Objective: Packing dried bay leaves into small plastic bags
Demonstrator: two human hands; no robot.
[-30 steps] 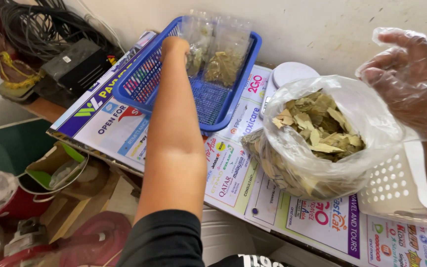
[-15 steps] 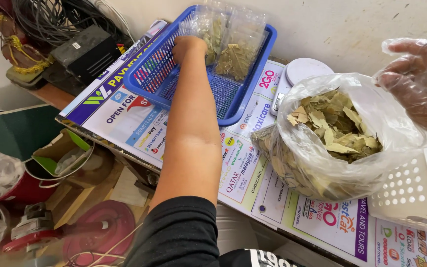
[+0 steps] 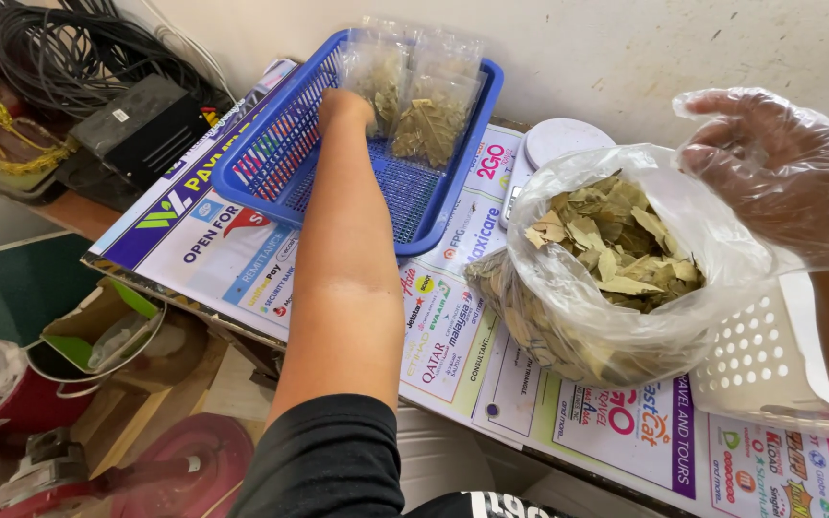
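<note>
Left hand (image 3: 343, 104) reaches into a blue plastic basket (image 3: 271, 158) that sits at the far side of the work surface, against the pale wall. The fist is turned away, knuckles up, fingers curled against a small clear packet of dried leaves (image 3: 374, 82); whether they actually pinch the packet cannot be told from here. A second, fuller packet of leaves (image 3: 434, 110) leans upright just beside the first, both propped on the basket's far wall.

Right hand (image 3: 784, 163), covered by a loose transparent glove, hovers raised above the right rim of a large clear plastic bag (image 3: 626, 278). Its fingers are loosely bent and hold nothing. The bag stands open-mouthed, filled with dried bay-like leaves (image 3: 616, 235), and rests partly against a white perforated basket (image 3: 760, 360) at the right edge.

Behind the bag, a round white kitchen scale (image 3: 554, 142) lies near the wall. A printed advertising sheet (image 3: 242, 249) covers the tabletop beneath all of these.

To the left, beyond the table, coiled black cables (image 3: 69, 48) and a black box (image 3: 136, 120) sit on a lower ledge; a red tool (image 3: 184, 460) lies on the floor below.
</note>
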